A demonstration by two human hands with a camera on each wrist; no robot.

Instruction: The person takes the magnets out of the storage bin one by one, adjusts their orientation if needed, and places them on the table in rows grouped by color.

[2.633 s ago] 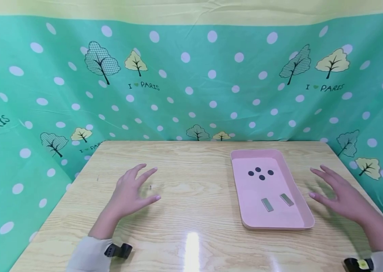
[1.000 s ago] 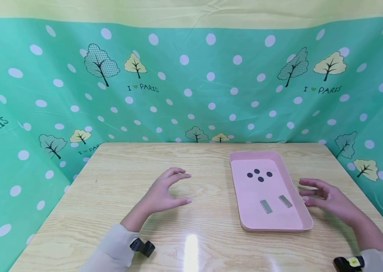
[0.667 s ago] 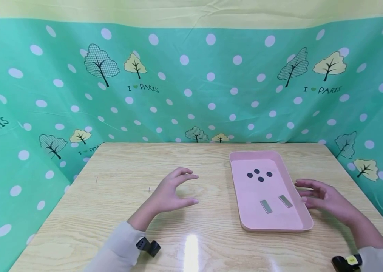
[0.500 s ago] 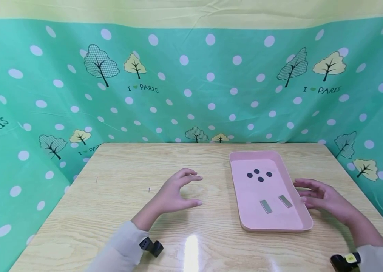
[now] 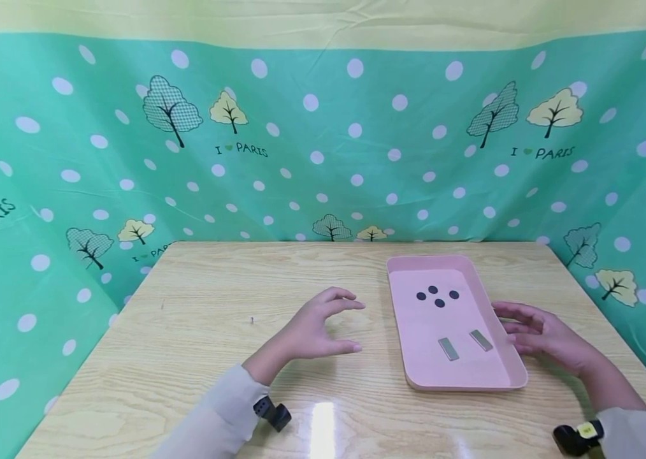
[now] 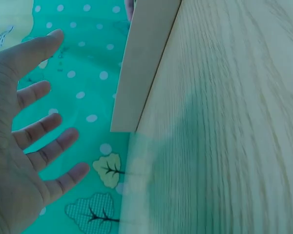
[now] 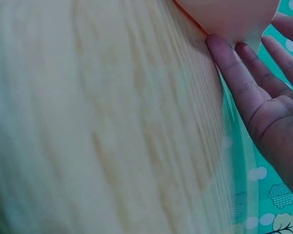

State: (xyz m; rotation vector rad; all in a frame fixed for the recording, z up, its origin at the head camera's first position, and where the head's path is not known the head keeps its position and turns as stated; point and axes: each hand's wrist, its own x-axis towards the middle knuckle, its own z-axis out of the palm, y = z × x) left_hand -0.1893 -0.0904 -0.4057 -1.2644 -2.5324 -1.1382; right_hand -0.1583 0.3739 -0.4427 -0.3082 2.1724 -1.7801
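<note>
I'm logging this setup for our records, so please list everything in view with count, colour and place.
Tray: one, pink, right part of the table
Round discs: four, black, grouped in the tray's far half
Flat bars: two, grey, in the tray's near half
Table: one, light wood-grain, under the tray
Tiny speck: one, dark, on the table left of centre; too small to identify
Patterned cloth: green and pale yellow, behind and beside the table
Wrist devices: two, black, one per wrist
Sleeves: two, whitish, on both arms
Left hand: one, apart from the tray, left of it
Right hand: one, at the tray's right wall
</note>
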